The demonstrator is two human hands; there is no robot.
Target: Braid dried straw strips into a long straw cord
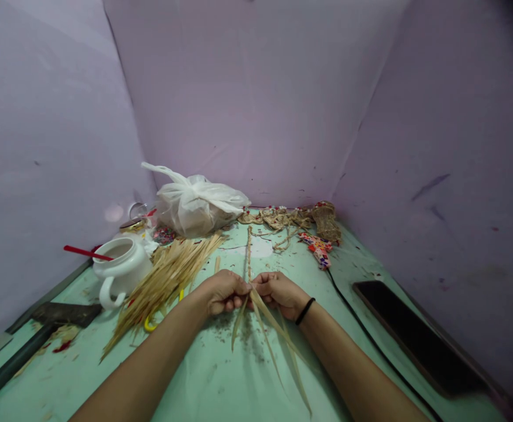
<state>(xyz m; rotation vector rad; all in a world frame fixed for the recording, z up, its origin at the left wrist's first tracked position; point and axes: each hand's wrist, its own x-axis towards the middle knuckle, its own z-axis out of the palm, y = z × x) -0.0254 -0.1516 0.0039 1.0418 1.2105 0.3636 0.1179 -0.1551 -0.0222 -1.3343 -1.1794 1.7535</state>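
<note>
My left hand point(229, 291) and my right hand point(279, 293) meet over the middle of the table, fingers pinched close together on a thin straw braid point(249, 252). The finished cord runs straight away from my fingertips toward the back of the table. Loose flat straw strands point(278, 331) fan out from the pinch toward me, most of them below my right hand. Left of my left hand lies a bundle of dry straw strips point(164, 278). A yellow looped handle point(150, 323) shows partly between that bundle and my left forearm.
A white pot point(122, 266) holding a red stick stands left, near a hammer-like tool point(67, 315). Behind are a tied plastic bag point(199, 205) and straw ornaments point(276, 218). Rightward lie a patterned glue-gun-shaped object point(318, 249), its black cord point(353, 313) and a dark phone-like slab point(414, 337).
</note>
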